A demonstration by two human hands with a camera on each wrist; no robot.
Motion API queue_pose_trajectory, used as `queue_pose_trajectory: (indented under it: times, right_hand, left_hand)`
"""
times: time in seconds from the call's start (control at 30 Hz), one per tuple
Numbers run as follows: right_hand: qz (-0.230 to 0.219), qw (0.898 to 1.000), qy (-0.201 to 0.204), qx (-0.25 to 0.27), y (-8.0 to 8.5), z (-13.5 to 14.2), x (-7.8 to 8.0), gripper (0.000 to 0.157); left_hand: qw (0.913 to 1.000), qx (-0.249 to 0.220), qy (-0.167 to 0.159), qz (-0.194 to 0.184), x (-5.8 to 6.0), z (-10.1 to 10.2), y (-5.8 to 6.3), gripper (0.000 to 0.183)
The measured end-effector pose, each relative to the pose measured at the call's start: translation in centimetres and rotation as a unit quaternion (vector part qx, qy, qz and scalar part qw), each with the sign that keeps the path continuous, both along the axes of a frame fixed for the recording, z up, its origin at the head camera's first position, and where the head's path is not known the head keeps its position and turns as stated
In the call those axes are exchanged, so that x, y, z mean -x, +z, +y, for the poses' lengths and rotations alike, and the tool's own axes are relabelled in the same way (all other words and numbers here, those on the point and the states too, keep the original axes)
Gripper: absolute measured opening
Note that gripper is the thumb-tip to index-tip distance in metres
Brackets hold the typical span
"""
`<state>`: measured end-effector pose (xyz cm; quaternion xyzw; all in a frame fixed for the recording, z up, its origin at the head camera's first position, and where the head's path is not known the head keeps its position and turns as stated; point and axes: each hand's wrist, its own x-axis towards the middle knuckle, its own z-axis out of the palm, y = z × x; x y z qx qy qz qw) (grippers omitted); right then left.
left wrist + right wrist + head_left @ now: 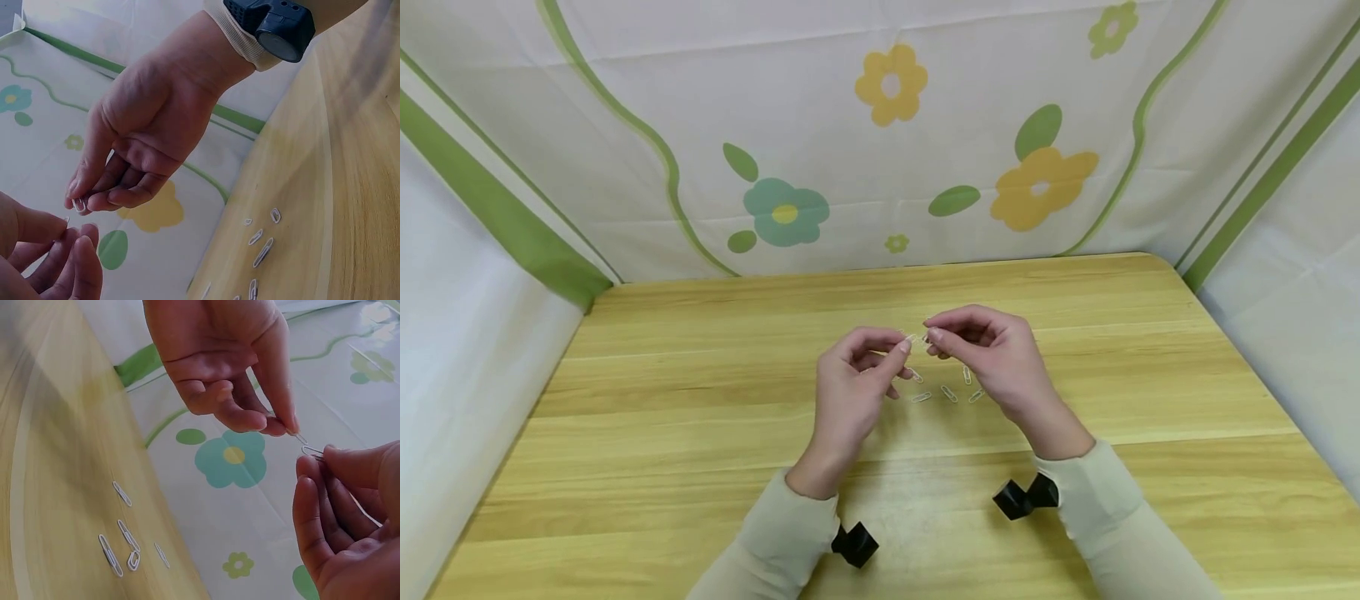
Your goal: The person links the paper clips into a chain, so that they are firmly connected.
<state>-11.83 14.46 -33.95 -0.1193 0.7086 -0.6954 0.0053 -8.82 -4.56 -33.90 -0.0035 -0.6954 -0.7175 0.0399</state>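
Note:
My left hand pinches a white paper clip between thumb and index finger, above the table. Facing it, my right hand pinches another white paper clip in the same way. The ends of the two clips come very close in the right wrist view; whether they touch or are linked I cannot tell. The fingertips hide much of both clips. Below the hands, several loose white paper clips lie scattered on the wooden table.
A white cloth with printed flowers and green bands hangs behind the table's far edge, and white cloth also flanks both sides. Small black devices are strapped at both sleeve cuffs.

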Motion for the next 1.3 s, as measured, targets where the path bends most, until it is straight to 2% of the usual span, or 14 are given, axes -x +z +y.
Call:
queue_pose_trajectory:
  times: [0.1, 0.33, 0.6, 0.9, 1.07, 1.3]
  right_hand:
    - [-0.007, 1.0, 0.001, -0.008, 0.01, -0.09, 0.01, 0.022]
    - [-0.019, 1.0, -0.002, -0.021, -0.29, -0.24, 0.34, 0.025]
    - [-0.026, 0.999, -0.015, -0.027, -0.35, -0.53, 0.5, 0.027]
    - [-0.02, 0.999, -0.014, -0.03, -0.37, -0.79, 0.44, 0.026]
    - [-0.02, 0.999, -0.012, -0.031, -0.4, -0.89, 0.51, 0.027]
    - [-0.009, 0.999, -0.011, -0.034, -0.45, -0.84, 0.58, 0.021]
  left_hand:
    - [0.9999, -0.01, 0.012, 0.0, 0.09, 0.14, -0.13, 0.009]
    - [0.9994, -0.026, 0.02, -0.014, 0.32, 0.41, -0.36, 0.013]
    - [0.9993, -0.028, 0.012, -0.02, 0.33, 0.52, -0.58, 0.014]
    - [0.9982, -0.041, -0.032, -0.03, 0.2, 0.44, -0.43, 0.01]
    - [0.9971, -0.064, -0.027, -0.031, 0.39, 0.45, -0.6, 0.011]
    - [0.9949, -0.092, -0.018, -0.039, 0.41, 0.44, -0.63, 0.014]
